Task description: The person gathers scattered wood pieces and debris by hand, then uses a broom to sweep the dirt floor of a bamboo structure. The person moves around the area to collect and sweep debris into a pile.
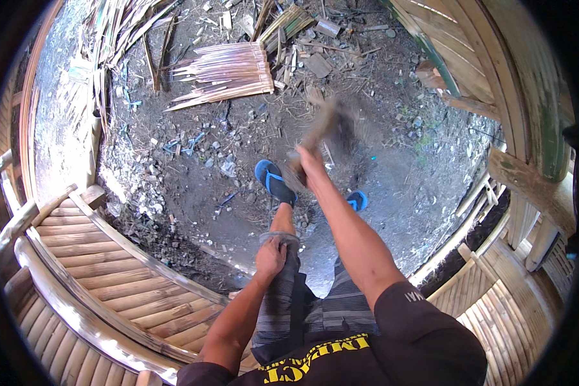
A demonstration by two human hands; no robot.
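Observation:
My right hand [311, 168] is stretched out ahead over the dirt, its fingers wrapped round a brown, wooden-looking piece [321, 123]. Motion smears this piece, and a dark blur lies beside its upper end, so its exact kind cannot be made out. My left hand [271, 256] lies on my left knee, at the hem of my striped grey shorts [278, 293], and holds nothing that I can see. A blue flip-flop [274, 177] is on my left foot. Part of another blue flip-flop [357, 201] shows beside my right forearm.
A bundle of split dry slats [228, 72] lies ahead on the debris-strewn dirt ground [193, 174]. More long strips [119, 32] are heaped at the far left. Bamboo slat seating [128, 276] curves round my left, and a bamboo frame [527, 164] stands at the right.

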